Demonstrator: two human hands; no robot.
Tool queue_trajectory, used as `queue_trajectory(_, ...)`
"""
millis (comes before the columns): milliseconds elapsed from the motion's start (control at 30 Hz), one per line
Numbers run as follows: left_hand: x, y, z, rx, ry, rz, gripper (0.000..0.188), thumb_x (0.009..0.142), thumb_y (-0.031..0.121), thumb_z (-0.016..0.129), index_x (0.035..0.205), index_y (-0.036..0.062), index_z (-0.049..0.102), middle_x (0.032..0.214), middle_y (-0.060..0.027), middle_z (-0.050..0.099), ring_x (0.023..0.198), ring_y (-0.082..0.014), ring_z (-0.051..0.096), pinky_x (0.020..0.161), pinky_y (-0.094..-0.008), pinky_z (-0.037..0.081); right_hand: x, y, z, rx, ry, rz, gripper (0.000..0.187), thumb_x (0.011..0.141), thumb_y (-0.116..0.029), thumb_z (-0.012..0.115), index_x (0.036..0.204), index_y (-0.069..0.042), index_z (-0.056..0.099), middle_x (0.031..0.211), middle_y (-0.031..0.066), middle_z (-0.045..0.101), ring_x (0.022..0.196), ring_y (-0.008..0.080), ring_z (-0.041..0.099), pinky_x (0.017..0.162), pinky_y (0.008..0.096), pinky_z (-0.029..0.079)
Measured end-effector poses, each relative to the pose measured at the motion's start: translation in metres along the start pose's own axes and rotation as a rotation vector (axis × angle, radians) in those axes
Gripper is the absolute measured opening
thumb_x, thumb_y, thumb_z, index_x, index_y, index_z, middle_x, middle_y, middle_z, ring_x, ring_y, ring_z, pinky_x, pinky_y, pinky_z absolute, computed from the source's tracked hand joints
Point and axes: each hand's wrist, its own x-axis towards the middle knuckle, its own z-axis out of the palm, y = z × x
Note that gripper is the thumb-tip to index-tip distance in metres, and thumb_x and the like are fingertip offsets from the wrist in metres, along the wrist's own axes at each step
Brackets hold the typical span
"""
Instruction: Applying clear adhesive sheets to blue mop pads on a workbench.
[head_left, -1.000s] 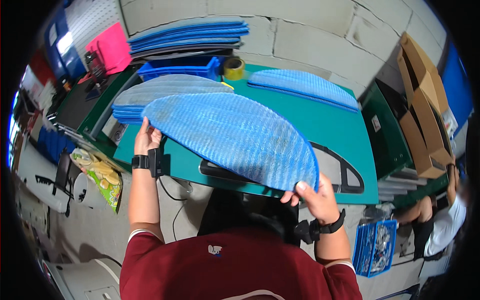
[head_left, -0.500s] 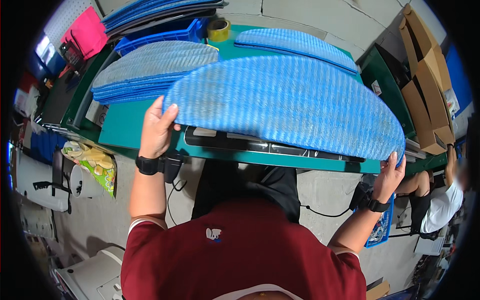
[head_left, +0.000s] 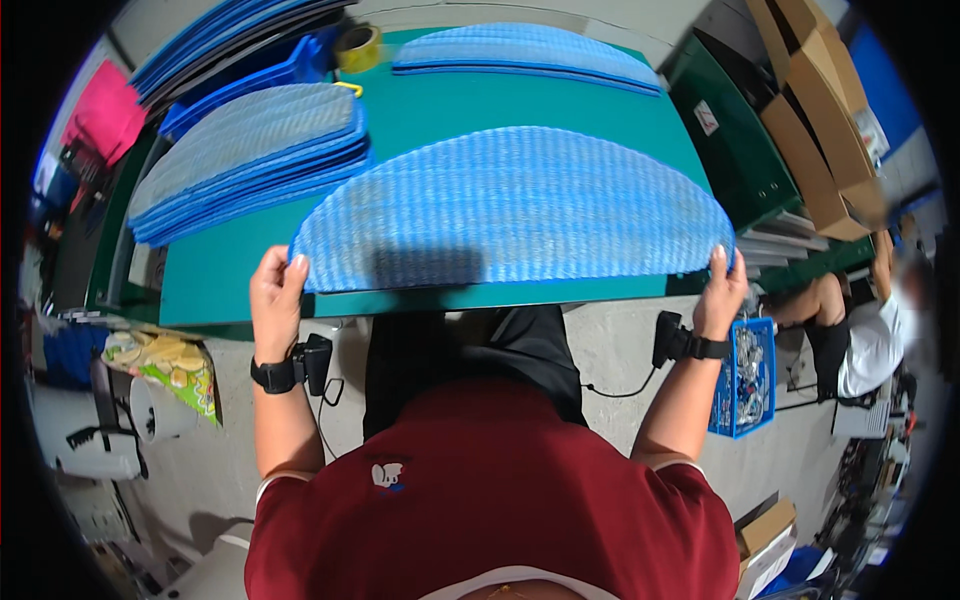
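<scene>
A half-moon-shaped blue pad (head_left: 515, 210) with a streaky, woven-looking surface spans the space between my hands. Its straight edge faces me, and its curved side points to the far side of the table. My left hand (head_left: 275, 295) pinches the left corner, thumb on top. At the right corner my right hand (head_left: 722, 290) grips in the same way. The pad is over the front of the green table (head_left: 520, 105); whether it rests on the surface, I cannot tell. A dark shadow falls across its front middle.
Similar pads form a stack (head_left: 250, 160) at the left and a thinner pile (head_left: 525, 55) at the back. Behind the left stack are a blue bin (head_left: 245, 90) and a tape roll (head_left: 358, 48). Cardboard (head_left: 815, 120) stands at the right, with a seated person (head_left: 880, 330) beyond.
The pad has come nearer and lower, from slanting down to the right to nearly level. It now covers the black strip at the table front. The view has shifted too.
</scene>
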Motion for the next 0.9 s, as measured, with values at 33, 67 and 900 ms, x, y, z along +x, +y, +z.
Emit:
queue_trajectory(33, 0.0, -0.003, 0.001, 0.003, 0.004, 0.025, 0.013, 0.087, 0.015, 0.057, 0.089, 0.0029, 0.055, 0.078, 0.0042, 0.052, 0.07, -0.0024, 0.041, 0.064, -0.0181, 0.034, 0.001, 0.004, 0.001, -0.032, 0.008, 0.0, 0.028, 0.086, -0.013, 0.058, 0.107, 0.006, 0.055, 0.098, 0.0056, 0.058, 0.089, 0.0107, 0.051, 0.081, 0.0238, 0.041)
queue_trajectory(67, 0.001, -0.007, 0.002, 0.002, 0.012, 0.049, 0.012, 0.087, 0.015, 0.056, 0.089, 0.003, 0.055, 0.078, 0.0042, 0.051, 0.07, -0.0024, 0.041, 0.063, -0.018, 0.033, 0.004, 0.007, -0.001, -0.076, 0.044, 0.048, 0.03, 0.085, -0.013, 0.059, 0.107, 0.006, 0.055, 0.103, 0.0077, 0.057, 0.093, 0.0127, 0.052, 0.084, 0.0256, 0.04)
queue_trajectory(900, 0.009, -0.015, 0.008, 0.076, 0.038, 0.124, 0.012, 0.088, 0.015, 0.056, 0.089, 0.003, 0.054, 0.075, 0.0051, 0.047, 0.067, -0.0029, 0.038, 0.06, -0.0186, 0.032, -0.001, 0.012, 0.008, -0.309, 0.098, -0.024, 0.025, 0.08, -0.014, 0.061, 0.098, 0.003, 0.061, 0.108, 0.0126, 0.055, 0.098, 0.0204, 0.053, 0.084, 0.0298, 0.042)
